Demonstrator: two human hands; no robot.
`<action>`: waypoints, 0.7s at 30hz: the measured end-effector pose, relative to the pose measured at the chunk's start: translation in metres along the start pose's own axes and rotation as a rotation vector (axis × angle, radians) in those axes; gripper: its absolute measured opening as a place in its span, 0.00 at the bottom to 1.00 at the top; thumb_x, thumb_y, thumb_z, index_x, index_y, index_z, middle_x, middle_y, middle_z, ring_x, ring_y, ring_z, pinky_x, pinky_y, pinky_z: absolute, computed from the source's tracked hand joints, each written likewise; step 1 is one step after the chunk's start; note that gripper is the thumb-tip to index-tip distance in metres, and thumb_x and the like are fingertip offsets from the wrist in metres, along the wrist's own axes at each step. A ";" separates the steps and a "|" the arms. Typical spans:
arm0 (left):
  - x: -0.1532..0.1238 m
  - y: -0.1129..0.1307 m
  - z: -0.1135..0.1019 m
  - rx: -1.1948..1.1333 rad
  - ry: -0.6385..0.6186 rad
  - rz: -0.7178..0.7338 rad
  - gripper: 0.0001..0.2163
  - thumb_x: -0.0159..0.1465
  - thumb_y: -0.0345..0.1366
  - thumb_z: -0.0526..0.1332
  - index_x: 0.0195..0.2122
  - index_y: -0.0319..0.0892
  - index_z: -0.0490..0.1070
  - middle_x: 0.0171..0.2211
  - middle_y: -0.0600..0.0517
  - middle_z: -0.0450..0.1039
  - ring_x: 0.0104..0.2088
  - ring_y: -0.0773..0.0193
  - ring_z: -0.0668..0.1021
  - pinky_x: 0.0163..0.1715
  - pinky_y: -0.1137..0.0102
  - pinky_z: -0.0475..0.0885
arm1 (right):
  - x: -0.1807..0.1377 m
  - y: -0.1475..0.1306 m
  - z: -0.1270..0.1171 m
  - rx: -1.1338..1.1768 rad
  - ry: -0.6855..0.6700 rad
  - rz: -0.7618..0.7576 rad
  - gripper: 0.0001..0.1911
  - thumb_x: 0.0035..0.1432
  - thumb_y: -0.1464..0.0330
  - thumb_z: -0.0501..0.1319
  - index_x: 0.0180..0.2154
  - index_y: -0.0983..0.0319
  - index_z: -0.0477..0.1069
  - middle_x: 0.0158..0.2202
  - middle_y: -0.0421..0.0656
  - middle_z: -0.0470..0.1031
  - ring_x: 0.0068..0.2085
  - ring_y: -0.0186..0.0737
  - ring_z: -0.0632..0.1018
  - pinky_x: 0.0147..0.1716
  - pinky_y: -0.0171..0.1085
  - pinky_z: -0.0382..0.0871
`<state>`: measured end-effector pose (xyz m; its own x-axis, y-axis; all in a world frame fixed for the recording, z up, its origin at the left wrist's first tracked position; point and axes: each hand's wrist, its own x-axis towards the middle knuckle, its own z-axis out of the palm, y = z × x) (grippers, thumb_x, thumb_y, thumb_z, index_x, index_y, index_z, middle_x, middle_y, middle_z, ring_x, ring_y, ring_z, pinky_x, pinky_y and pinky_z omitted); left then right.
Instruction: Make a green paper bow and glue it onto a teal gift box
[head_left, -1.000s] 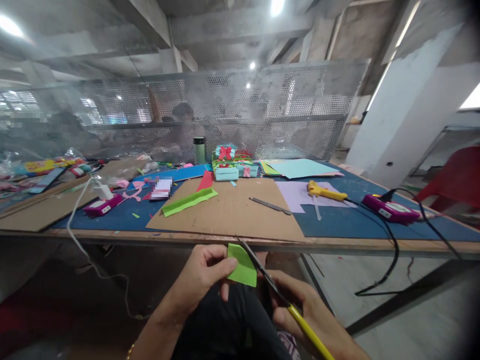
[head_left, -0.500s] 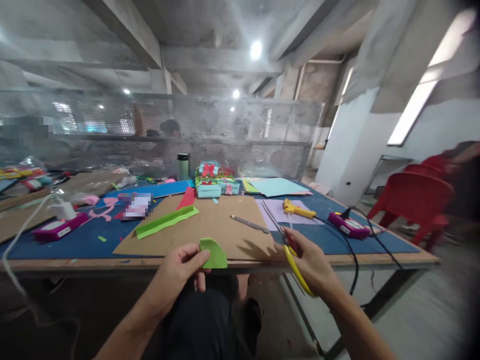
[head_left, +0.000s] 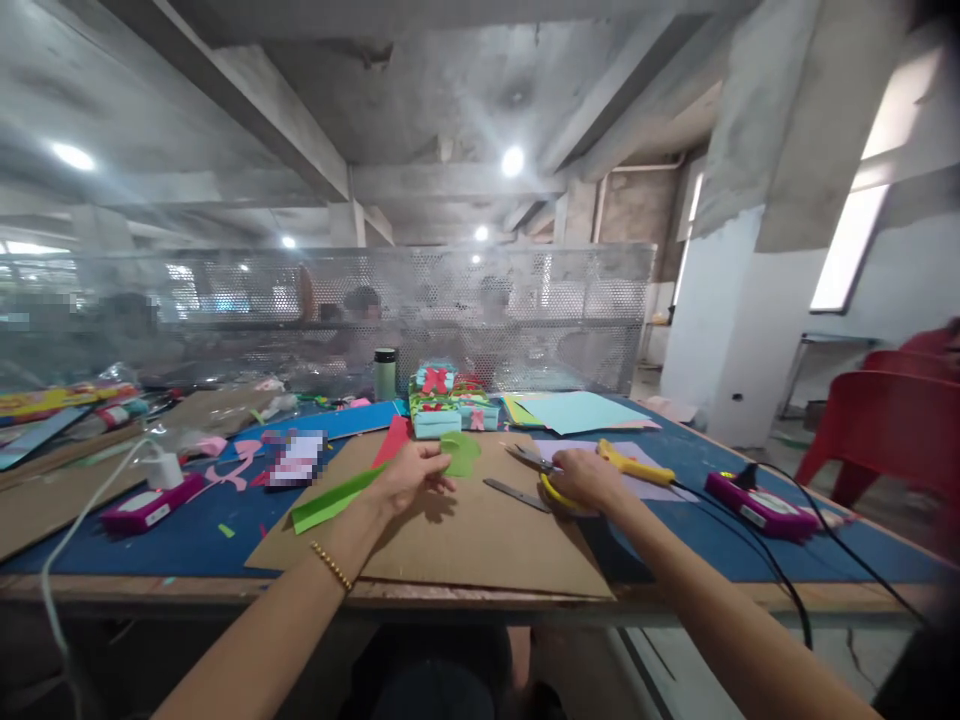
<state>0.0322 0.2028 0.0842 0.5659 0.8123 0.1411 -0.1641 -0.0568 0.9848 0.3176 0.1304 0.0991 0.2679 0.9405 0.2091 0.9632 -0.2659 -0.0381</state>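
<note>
My left hand [head_left: 412,478] pinches a small light-green piece of paper [head_left: 463,455] with a rounded edge, held over the brown cardboard sheet [head_left: 465,540]. Beneath that wrist runs a folded green paper strip [head_left: 330,502]. My right hand [head_left: 589,478] is closed on the scissors [head_left: 553,490], whose yellow handles show below the fingers. Their blades point left, slightly parted, near the cardboard's right edge. A slim grey knife-like tool [head_left: 517,495] lies just left of the handles. Close behind this hand is a yellow glue gun [head_left: 637,468] on lilac paper [head_left: 679,492].
Small decorated boxes [head_left: 439,425] and a green bottle [head_left: 385,376] stand at the back. Light-blue sheets [head_left: 592,412] lie to their right. Purple power strips sit left [head_left: 154,503] and right [head_left: 761,505], with cables over the front edge. A red chair [head_left: 877,430] is at right.
Both hands have moved forward over the table from its front edge. The green paper piece is now above the cardboard, and the scissors have come down near the knife-like tool. The view has tilted up.
</note>
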 end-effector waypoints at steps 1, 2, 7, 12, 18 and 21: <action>0.004 0.000 -0.001 0.022 0.017 -0.008 0.14 0.53 0.40 0.72 0.31 0.35 0.72 0.25 0.51 0.75 0.20 0.69 0.78 0.20 0.78 0.66 | 0.002 0.002 -0.003 -0.011 -0.002 -0.024 0.17 0.53 0.65 0.62 0.42 0.66 0.81 0.46 0.61 0.79 0.48 0.61 0.78 0.42 0.45 0.67; 0.007 0.001 -0.001 0.048 0.039 -0.015 0.12 0.55 0.38 0.71 0.29 0.35 0.71 0.23 0.52 0.74 0.20 0.69 0.77 0.19 0.78 0.66 | 0.005 0.003 -0.007 -0.020 0.000 -0.056 0.18 0.51 0.65 0.64 0.43 0.66 0.81 0.46 0.61 0.79 0.48 0.61 0.78 0.43 0.46 0.67; 0.015 -0.003 0.018 0.118 0.014 -0.015 0.03 0.60 0.28 0.61 0.29 0.35 0.72 0.22 0.52 0.74 0.20 0.71 0.77 0.20 0.79 0.66 | 0.023 -0.028 -0.021 0.254 0.065 -0.399 0.22 0.62 0.59 0.54 0.49 0.62 0.78 0.43 0.51 0.80 0.44 0.49 0.78 0.41 0.40 0.68; 0.019 -0.015 0.028 0.104 0.035 -0.040 0.06 0.62 0.29 0.56 0.29 0.36 0.70 0.17 0.52 0.72 0.17 0.71 0.73 0.20 0.78 0.68 | 0.039 -0.075 -0.008 0.794 -0.121 -0.568 0.23 0.51 0.50 0.60 0.21 0.63 0.73 0.19 0.41 0.72 0.22 0.37 0.71 0.23 0.34 0.61; -0.003 -0.010 0.013 0.203 0.148 0.010 0.04 0.62 0.29 0.54 0.37 0.39 0.67 0.17 0.56 0.69 0.17 0.66 0.76 0.17 0.76 0.70 | 0.068 -0.099 -0.009 1.029 -0.078 -0.412 0.19 0.45 0.53 0.66 0.20 0.62 0.70 0.17 0.40 0.71 0.20 0.33 0.71 0.21 0.32 0.62; -0.026 -0.002 0.003 0.442 0.153 0.014 0.03 0.60 0.27 0.55 0.33 0.40 0.65 0.15 0.59 0.64 0.15 0.67 0.73 0.14 0.78 0.66 | 0.071 -0.116 -0.001 1.094 -0.094 -0.420 0.18 0.48 0.53 0.64 0.23 0.62 0.70 0.18 0.40 0.72 0.20 0.33 0.71 0.22 0.32 0.65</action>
<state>0.0197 0.1799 0.0788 0.4348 0.8841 0.1713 0.2079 -0.2836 0.9361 0.2245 0.2276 0.1194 -0.1185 0.9352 0.3337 0.4683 0.3490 -0.8117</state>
